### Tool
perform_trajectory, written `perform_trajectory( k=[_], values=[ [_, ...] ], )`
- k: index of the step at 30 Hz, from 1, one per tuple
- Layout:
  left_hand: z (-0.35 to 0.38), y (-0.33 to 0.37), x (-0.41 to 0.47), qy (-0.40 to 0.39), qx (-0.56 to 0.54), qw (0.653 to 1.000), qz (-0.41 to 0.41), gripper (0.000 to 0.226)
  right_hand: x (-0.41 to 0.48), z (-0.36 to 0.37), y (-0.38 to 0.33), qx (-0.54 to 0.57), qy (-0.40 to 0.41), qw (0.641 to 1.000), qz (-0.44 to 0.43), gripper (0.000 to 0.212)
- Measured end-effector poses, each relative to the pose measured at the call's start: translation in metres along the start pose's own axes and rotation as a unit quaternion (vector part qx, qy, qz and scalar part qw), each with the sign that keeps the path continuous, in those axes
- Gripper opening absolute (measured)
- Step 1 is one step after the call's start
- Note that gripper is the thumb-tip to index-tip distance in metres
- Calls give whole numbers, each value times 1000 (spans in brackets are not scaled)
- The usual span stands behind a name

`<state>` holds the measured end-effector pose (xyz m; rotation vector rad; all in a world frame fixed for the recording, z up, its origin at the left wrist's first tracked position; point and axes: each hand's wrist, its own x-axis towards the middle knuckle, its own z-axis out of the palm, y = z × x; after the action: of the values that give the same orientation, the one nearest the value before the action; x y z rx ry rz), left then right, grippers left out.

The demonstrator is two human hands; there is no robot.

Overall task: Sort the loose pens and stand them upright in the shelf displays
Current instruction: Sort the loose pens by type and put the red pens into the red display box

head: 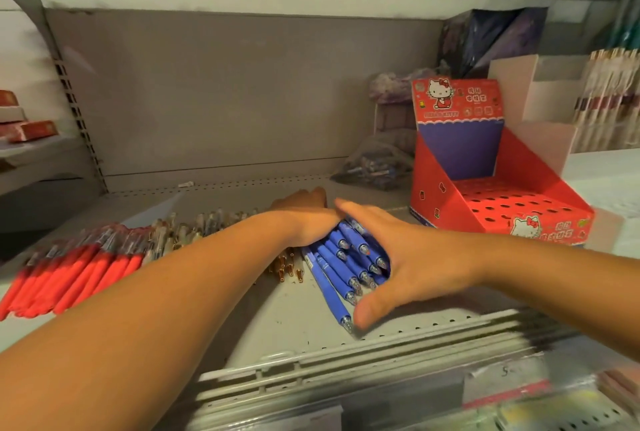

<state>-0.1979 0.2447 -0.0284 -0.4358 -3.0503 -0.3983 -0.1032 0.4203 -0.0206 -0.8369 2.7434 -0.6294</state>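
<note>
Curled round the blue pens (341, 257) mid-frame, the right hand (405, 257) bunches them against the left hand (304, 222), its grip hidden, probably for lifting.

display box (485, 188): red, white cat-character print on header and front, white scalloped trim, navy inner back panel, red insert dotted with dark holes. Just left of it: blue pens (341, 264), solid blue barrels, clear tips. Further left: clear pens (194, 233) with gold tips, then red pens (69, 278), red grips, clear uppers. Behind-right of box: stepped display (547, 139), pale pink. Shelf (301, 323): grey.
</note>
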Motion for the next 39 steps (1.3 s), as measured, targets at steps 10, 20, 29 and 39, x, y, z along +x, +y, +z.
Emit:
perform_trajectory(
  k=[10,20,29,39],
  values=[
    [-1,1,6,-1,-36,999,3,28,2,18,-3,-69,66,995,-27,128],
    [-2,6,17,13,-75,997,23,27,19,14,4,-78,77,994,-29,111],
    [2,4,27,29,-64,998,7,32,34,5,9,-55,78,995,-13,128],
    [8,0,35,36,-40,999,-2,36,3,-23,42,-25,-9,999,-33,110]
  ],
)
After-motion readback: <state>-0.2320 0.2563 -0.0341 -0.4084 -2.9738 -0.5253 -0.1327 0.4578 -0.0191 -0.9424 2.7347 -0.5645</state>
